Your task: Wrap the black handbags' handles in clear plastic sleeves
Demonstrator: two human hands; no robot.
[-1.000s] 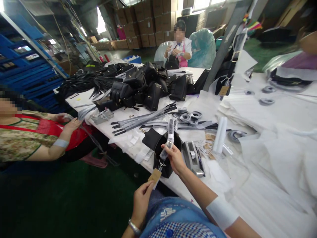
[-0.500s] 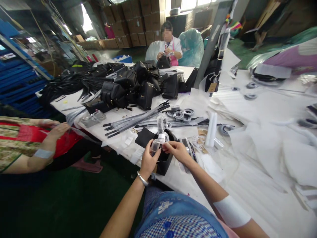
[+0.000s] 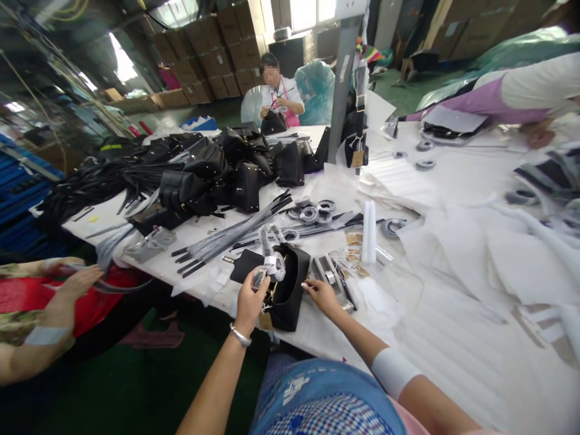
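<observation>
My left hand point(image 3: 249, 300) is closed around a coiled strap point(image 3: 270, 261) wrapped in clear plastic, with a white band about it. It holds the strap over the left edge of an open black handbag point(image 3: 292, 296), whose flap point(image 3: 247, 266) lies folded out to the left. A brown tag point(image 3: 265, 321) hangs at the bag's near side. My right hand point(image 3: 322, 296) is off the strap, just right of the bag, with thumb and finger pinched on a small white piece point(image 3: 304, 285). Close beside that hand stands a grey metal tape dispenser point(image 3: 327, 273).
Behind the bag lie plastic-wrapped straps point(image 3: 235, 226) and coiled straps point(image 3: 309, 214). A white roll point(image 3: 369, 232) stands to the right, near white sheets point(image 3: 453, 241). Black bags point(image 3: 244, 181) are heaped further back. A co-worker's hands point(image 3: 75, 281) work at left; another person sits across the table.
My right hand has moved away from the strap toward the tape dispenser, leaving the bag's opening in sight. My left hand keeps the strap. The view has swung right.
</observation>
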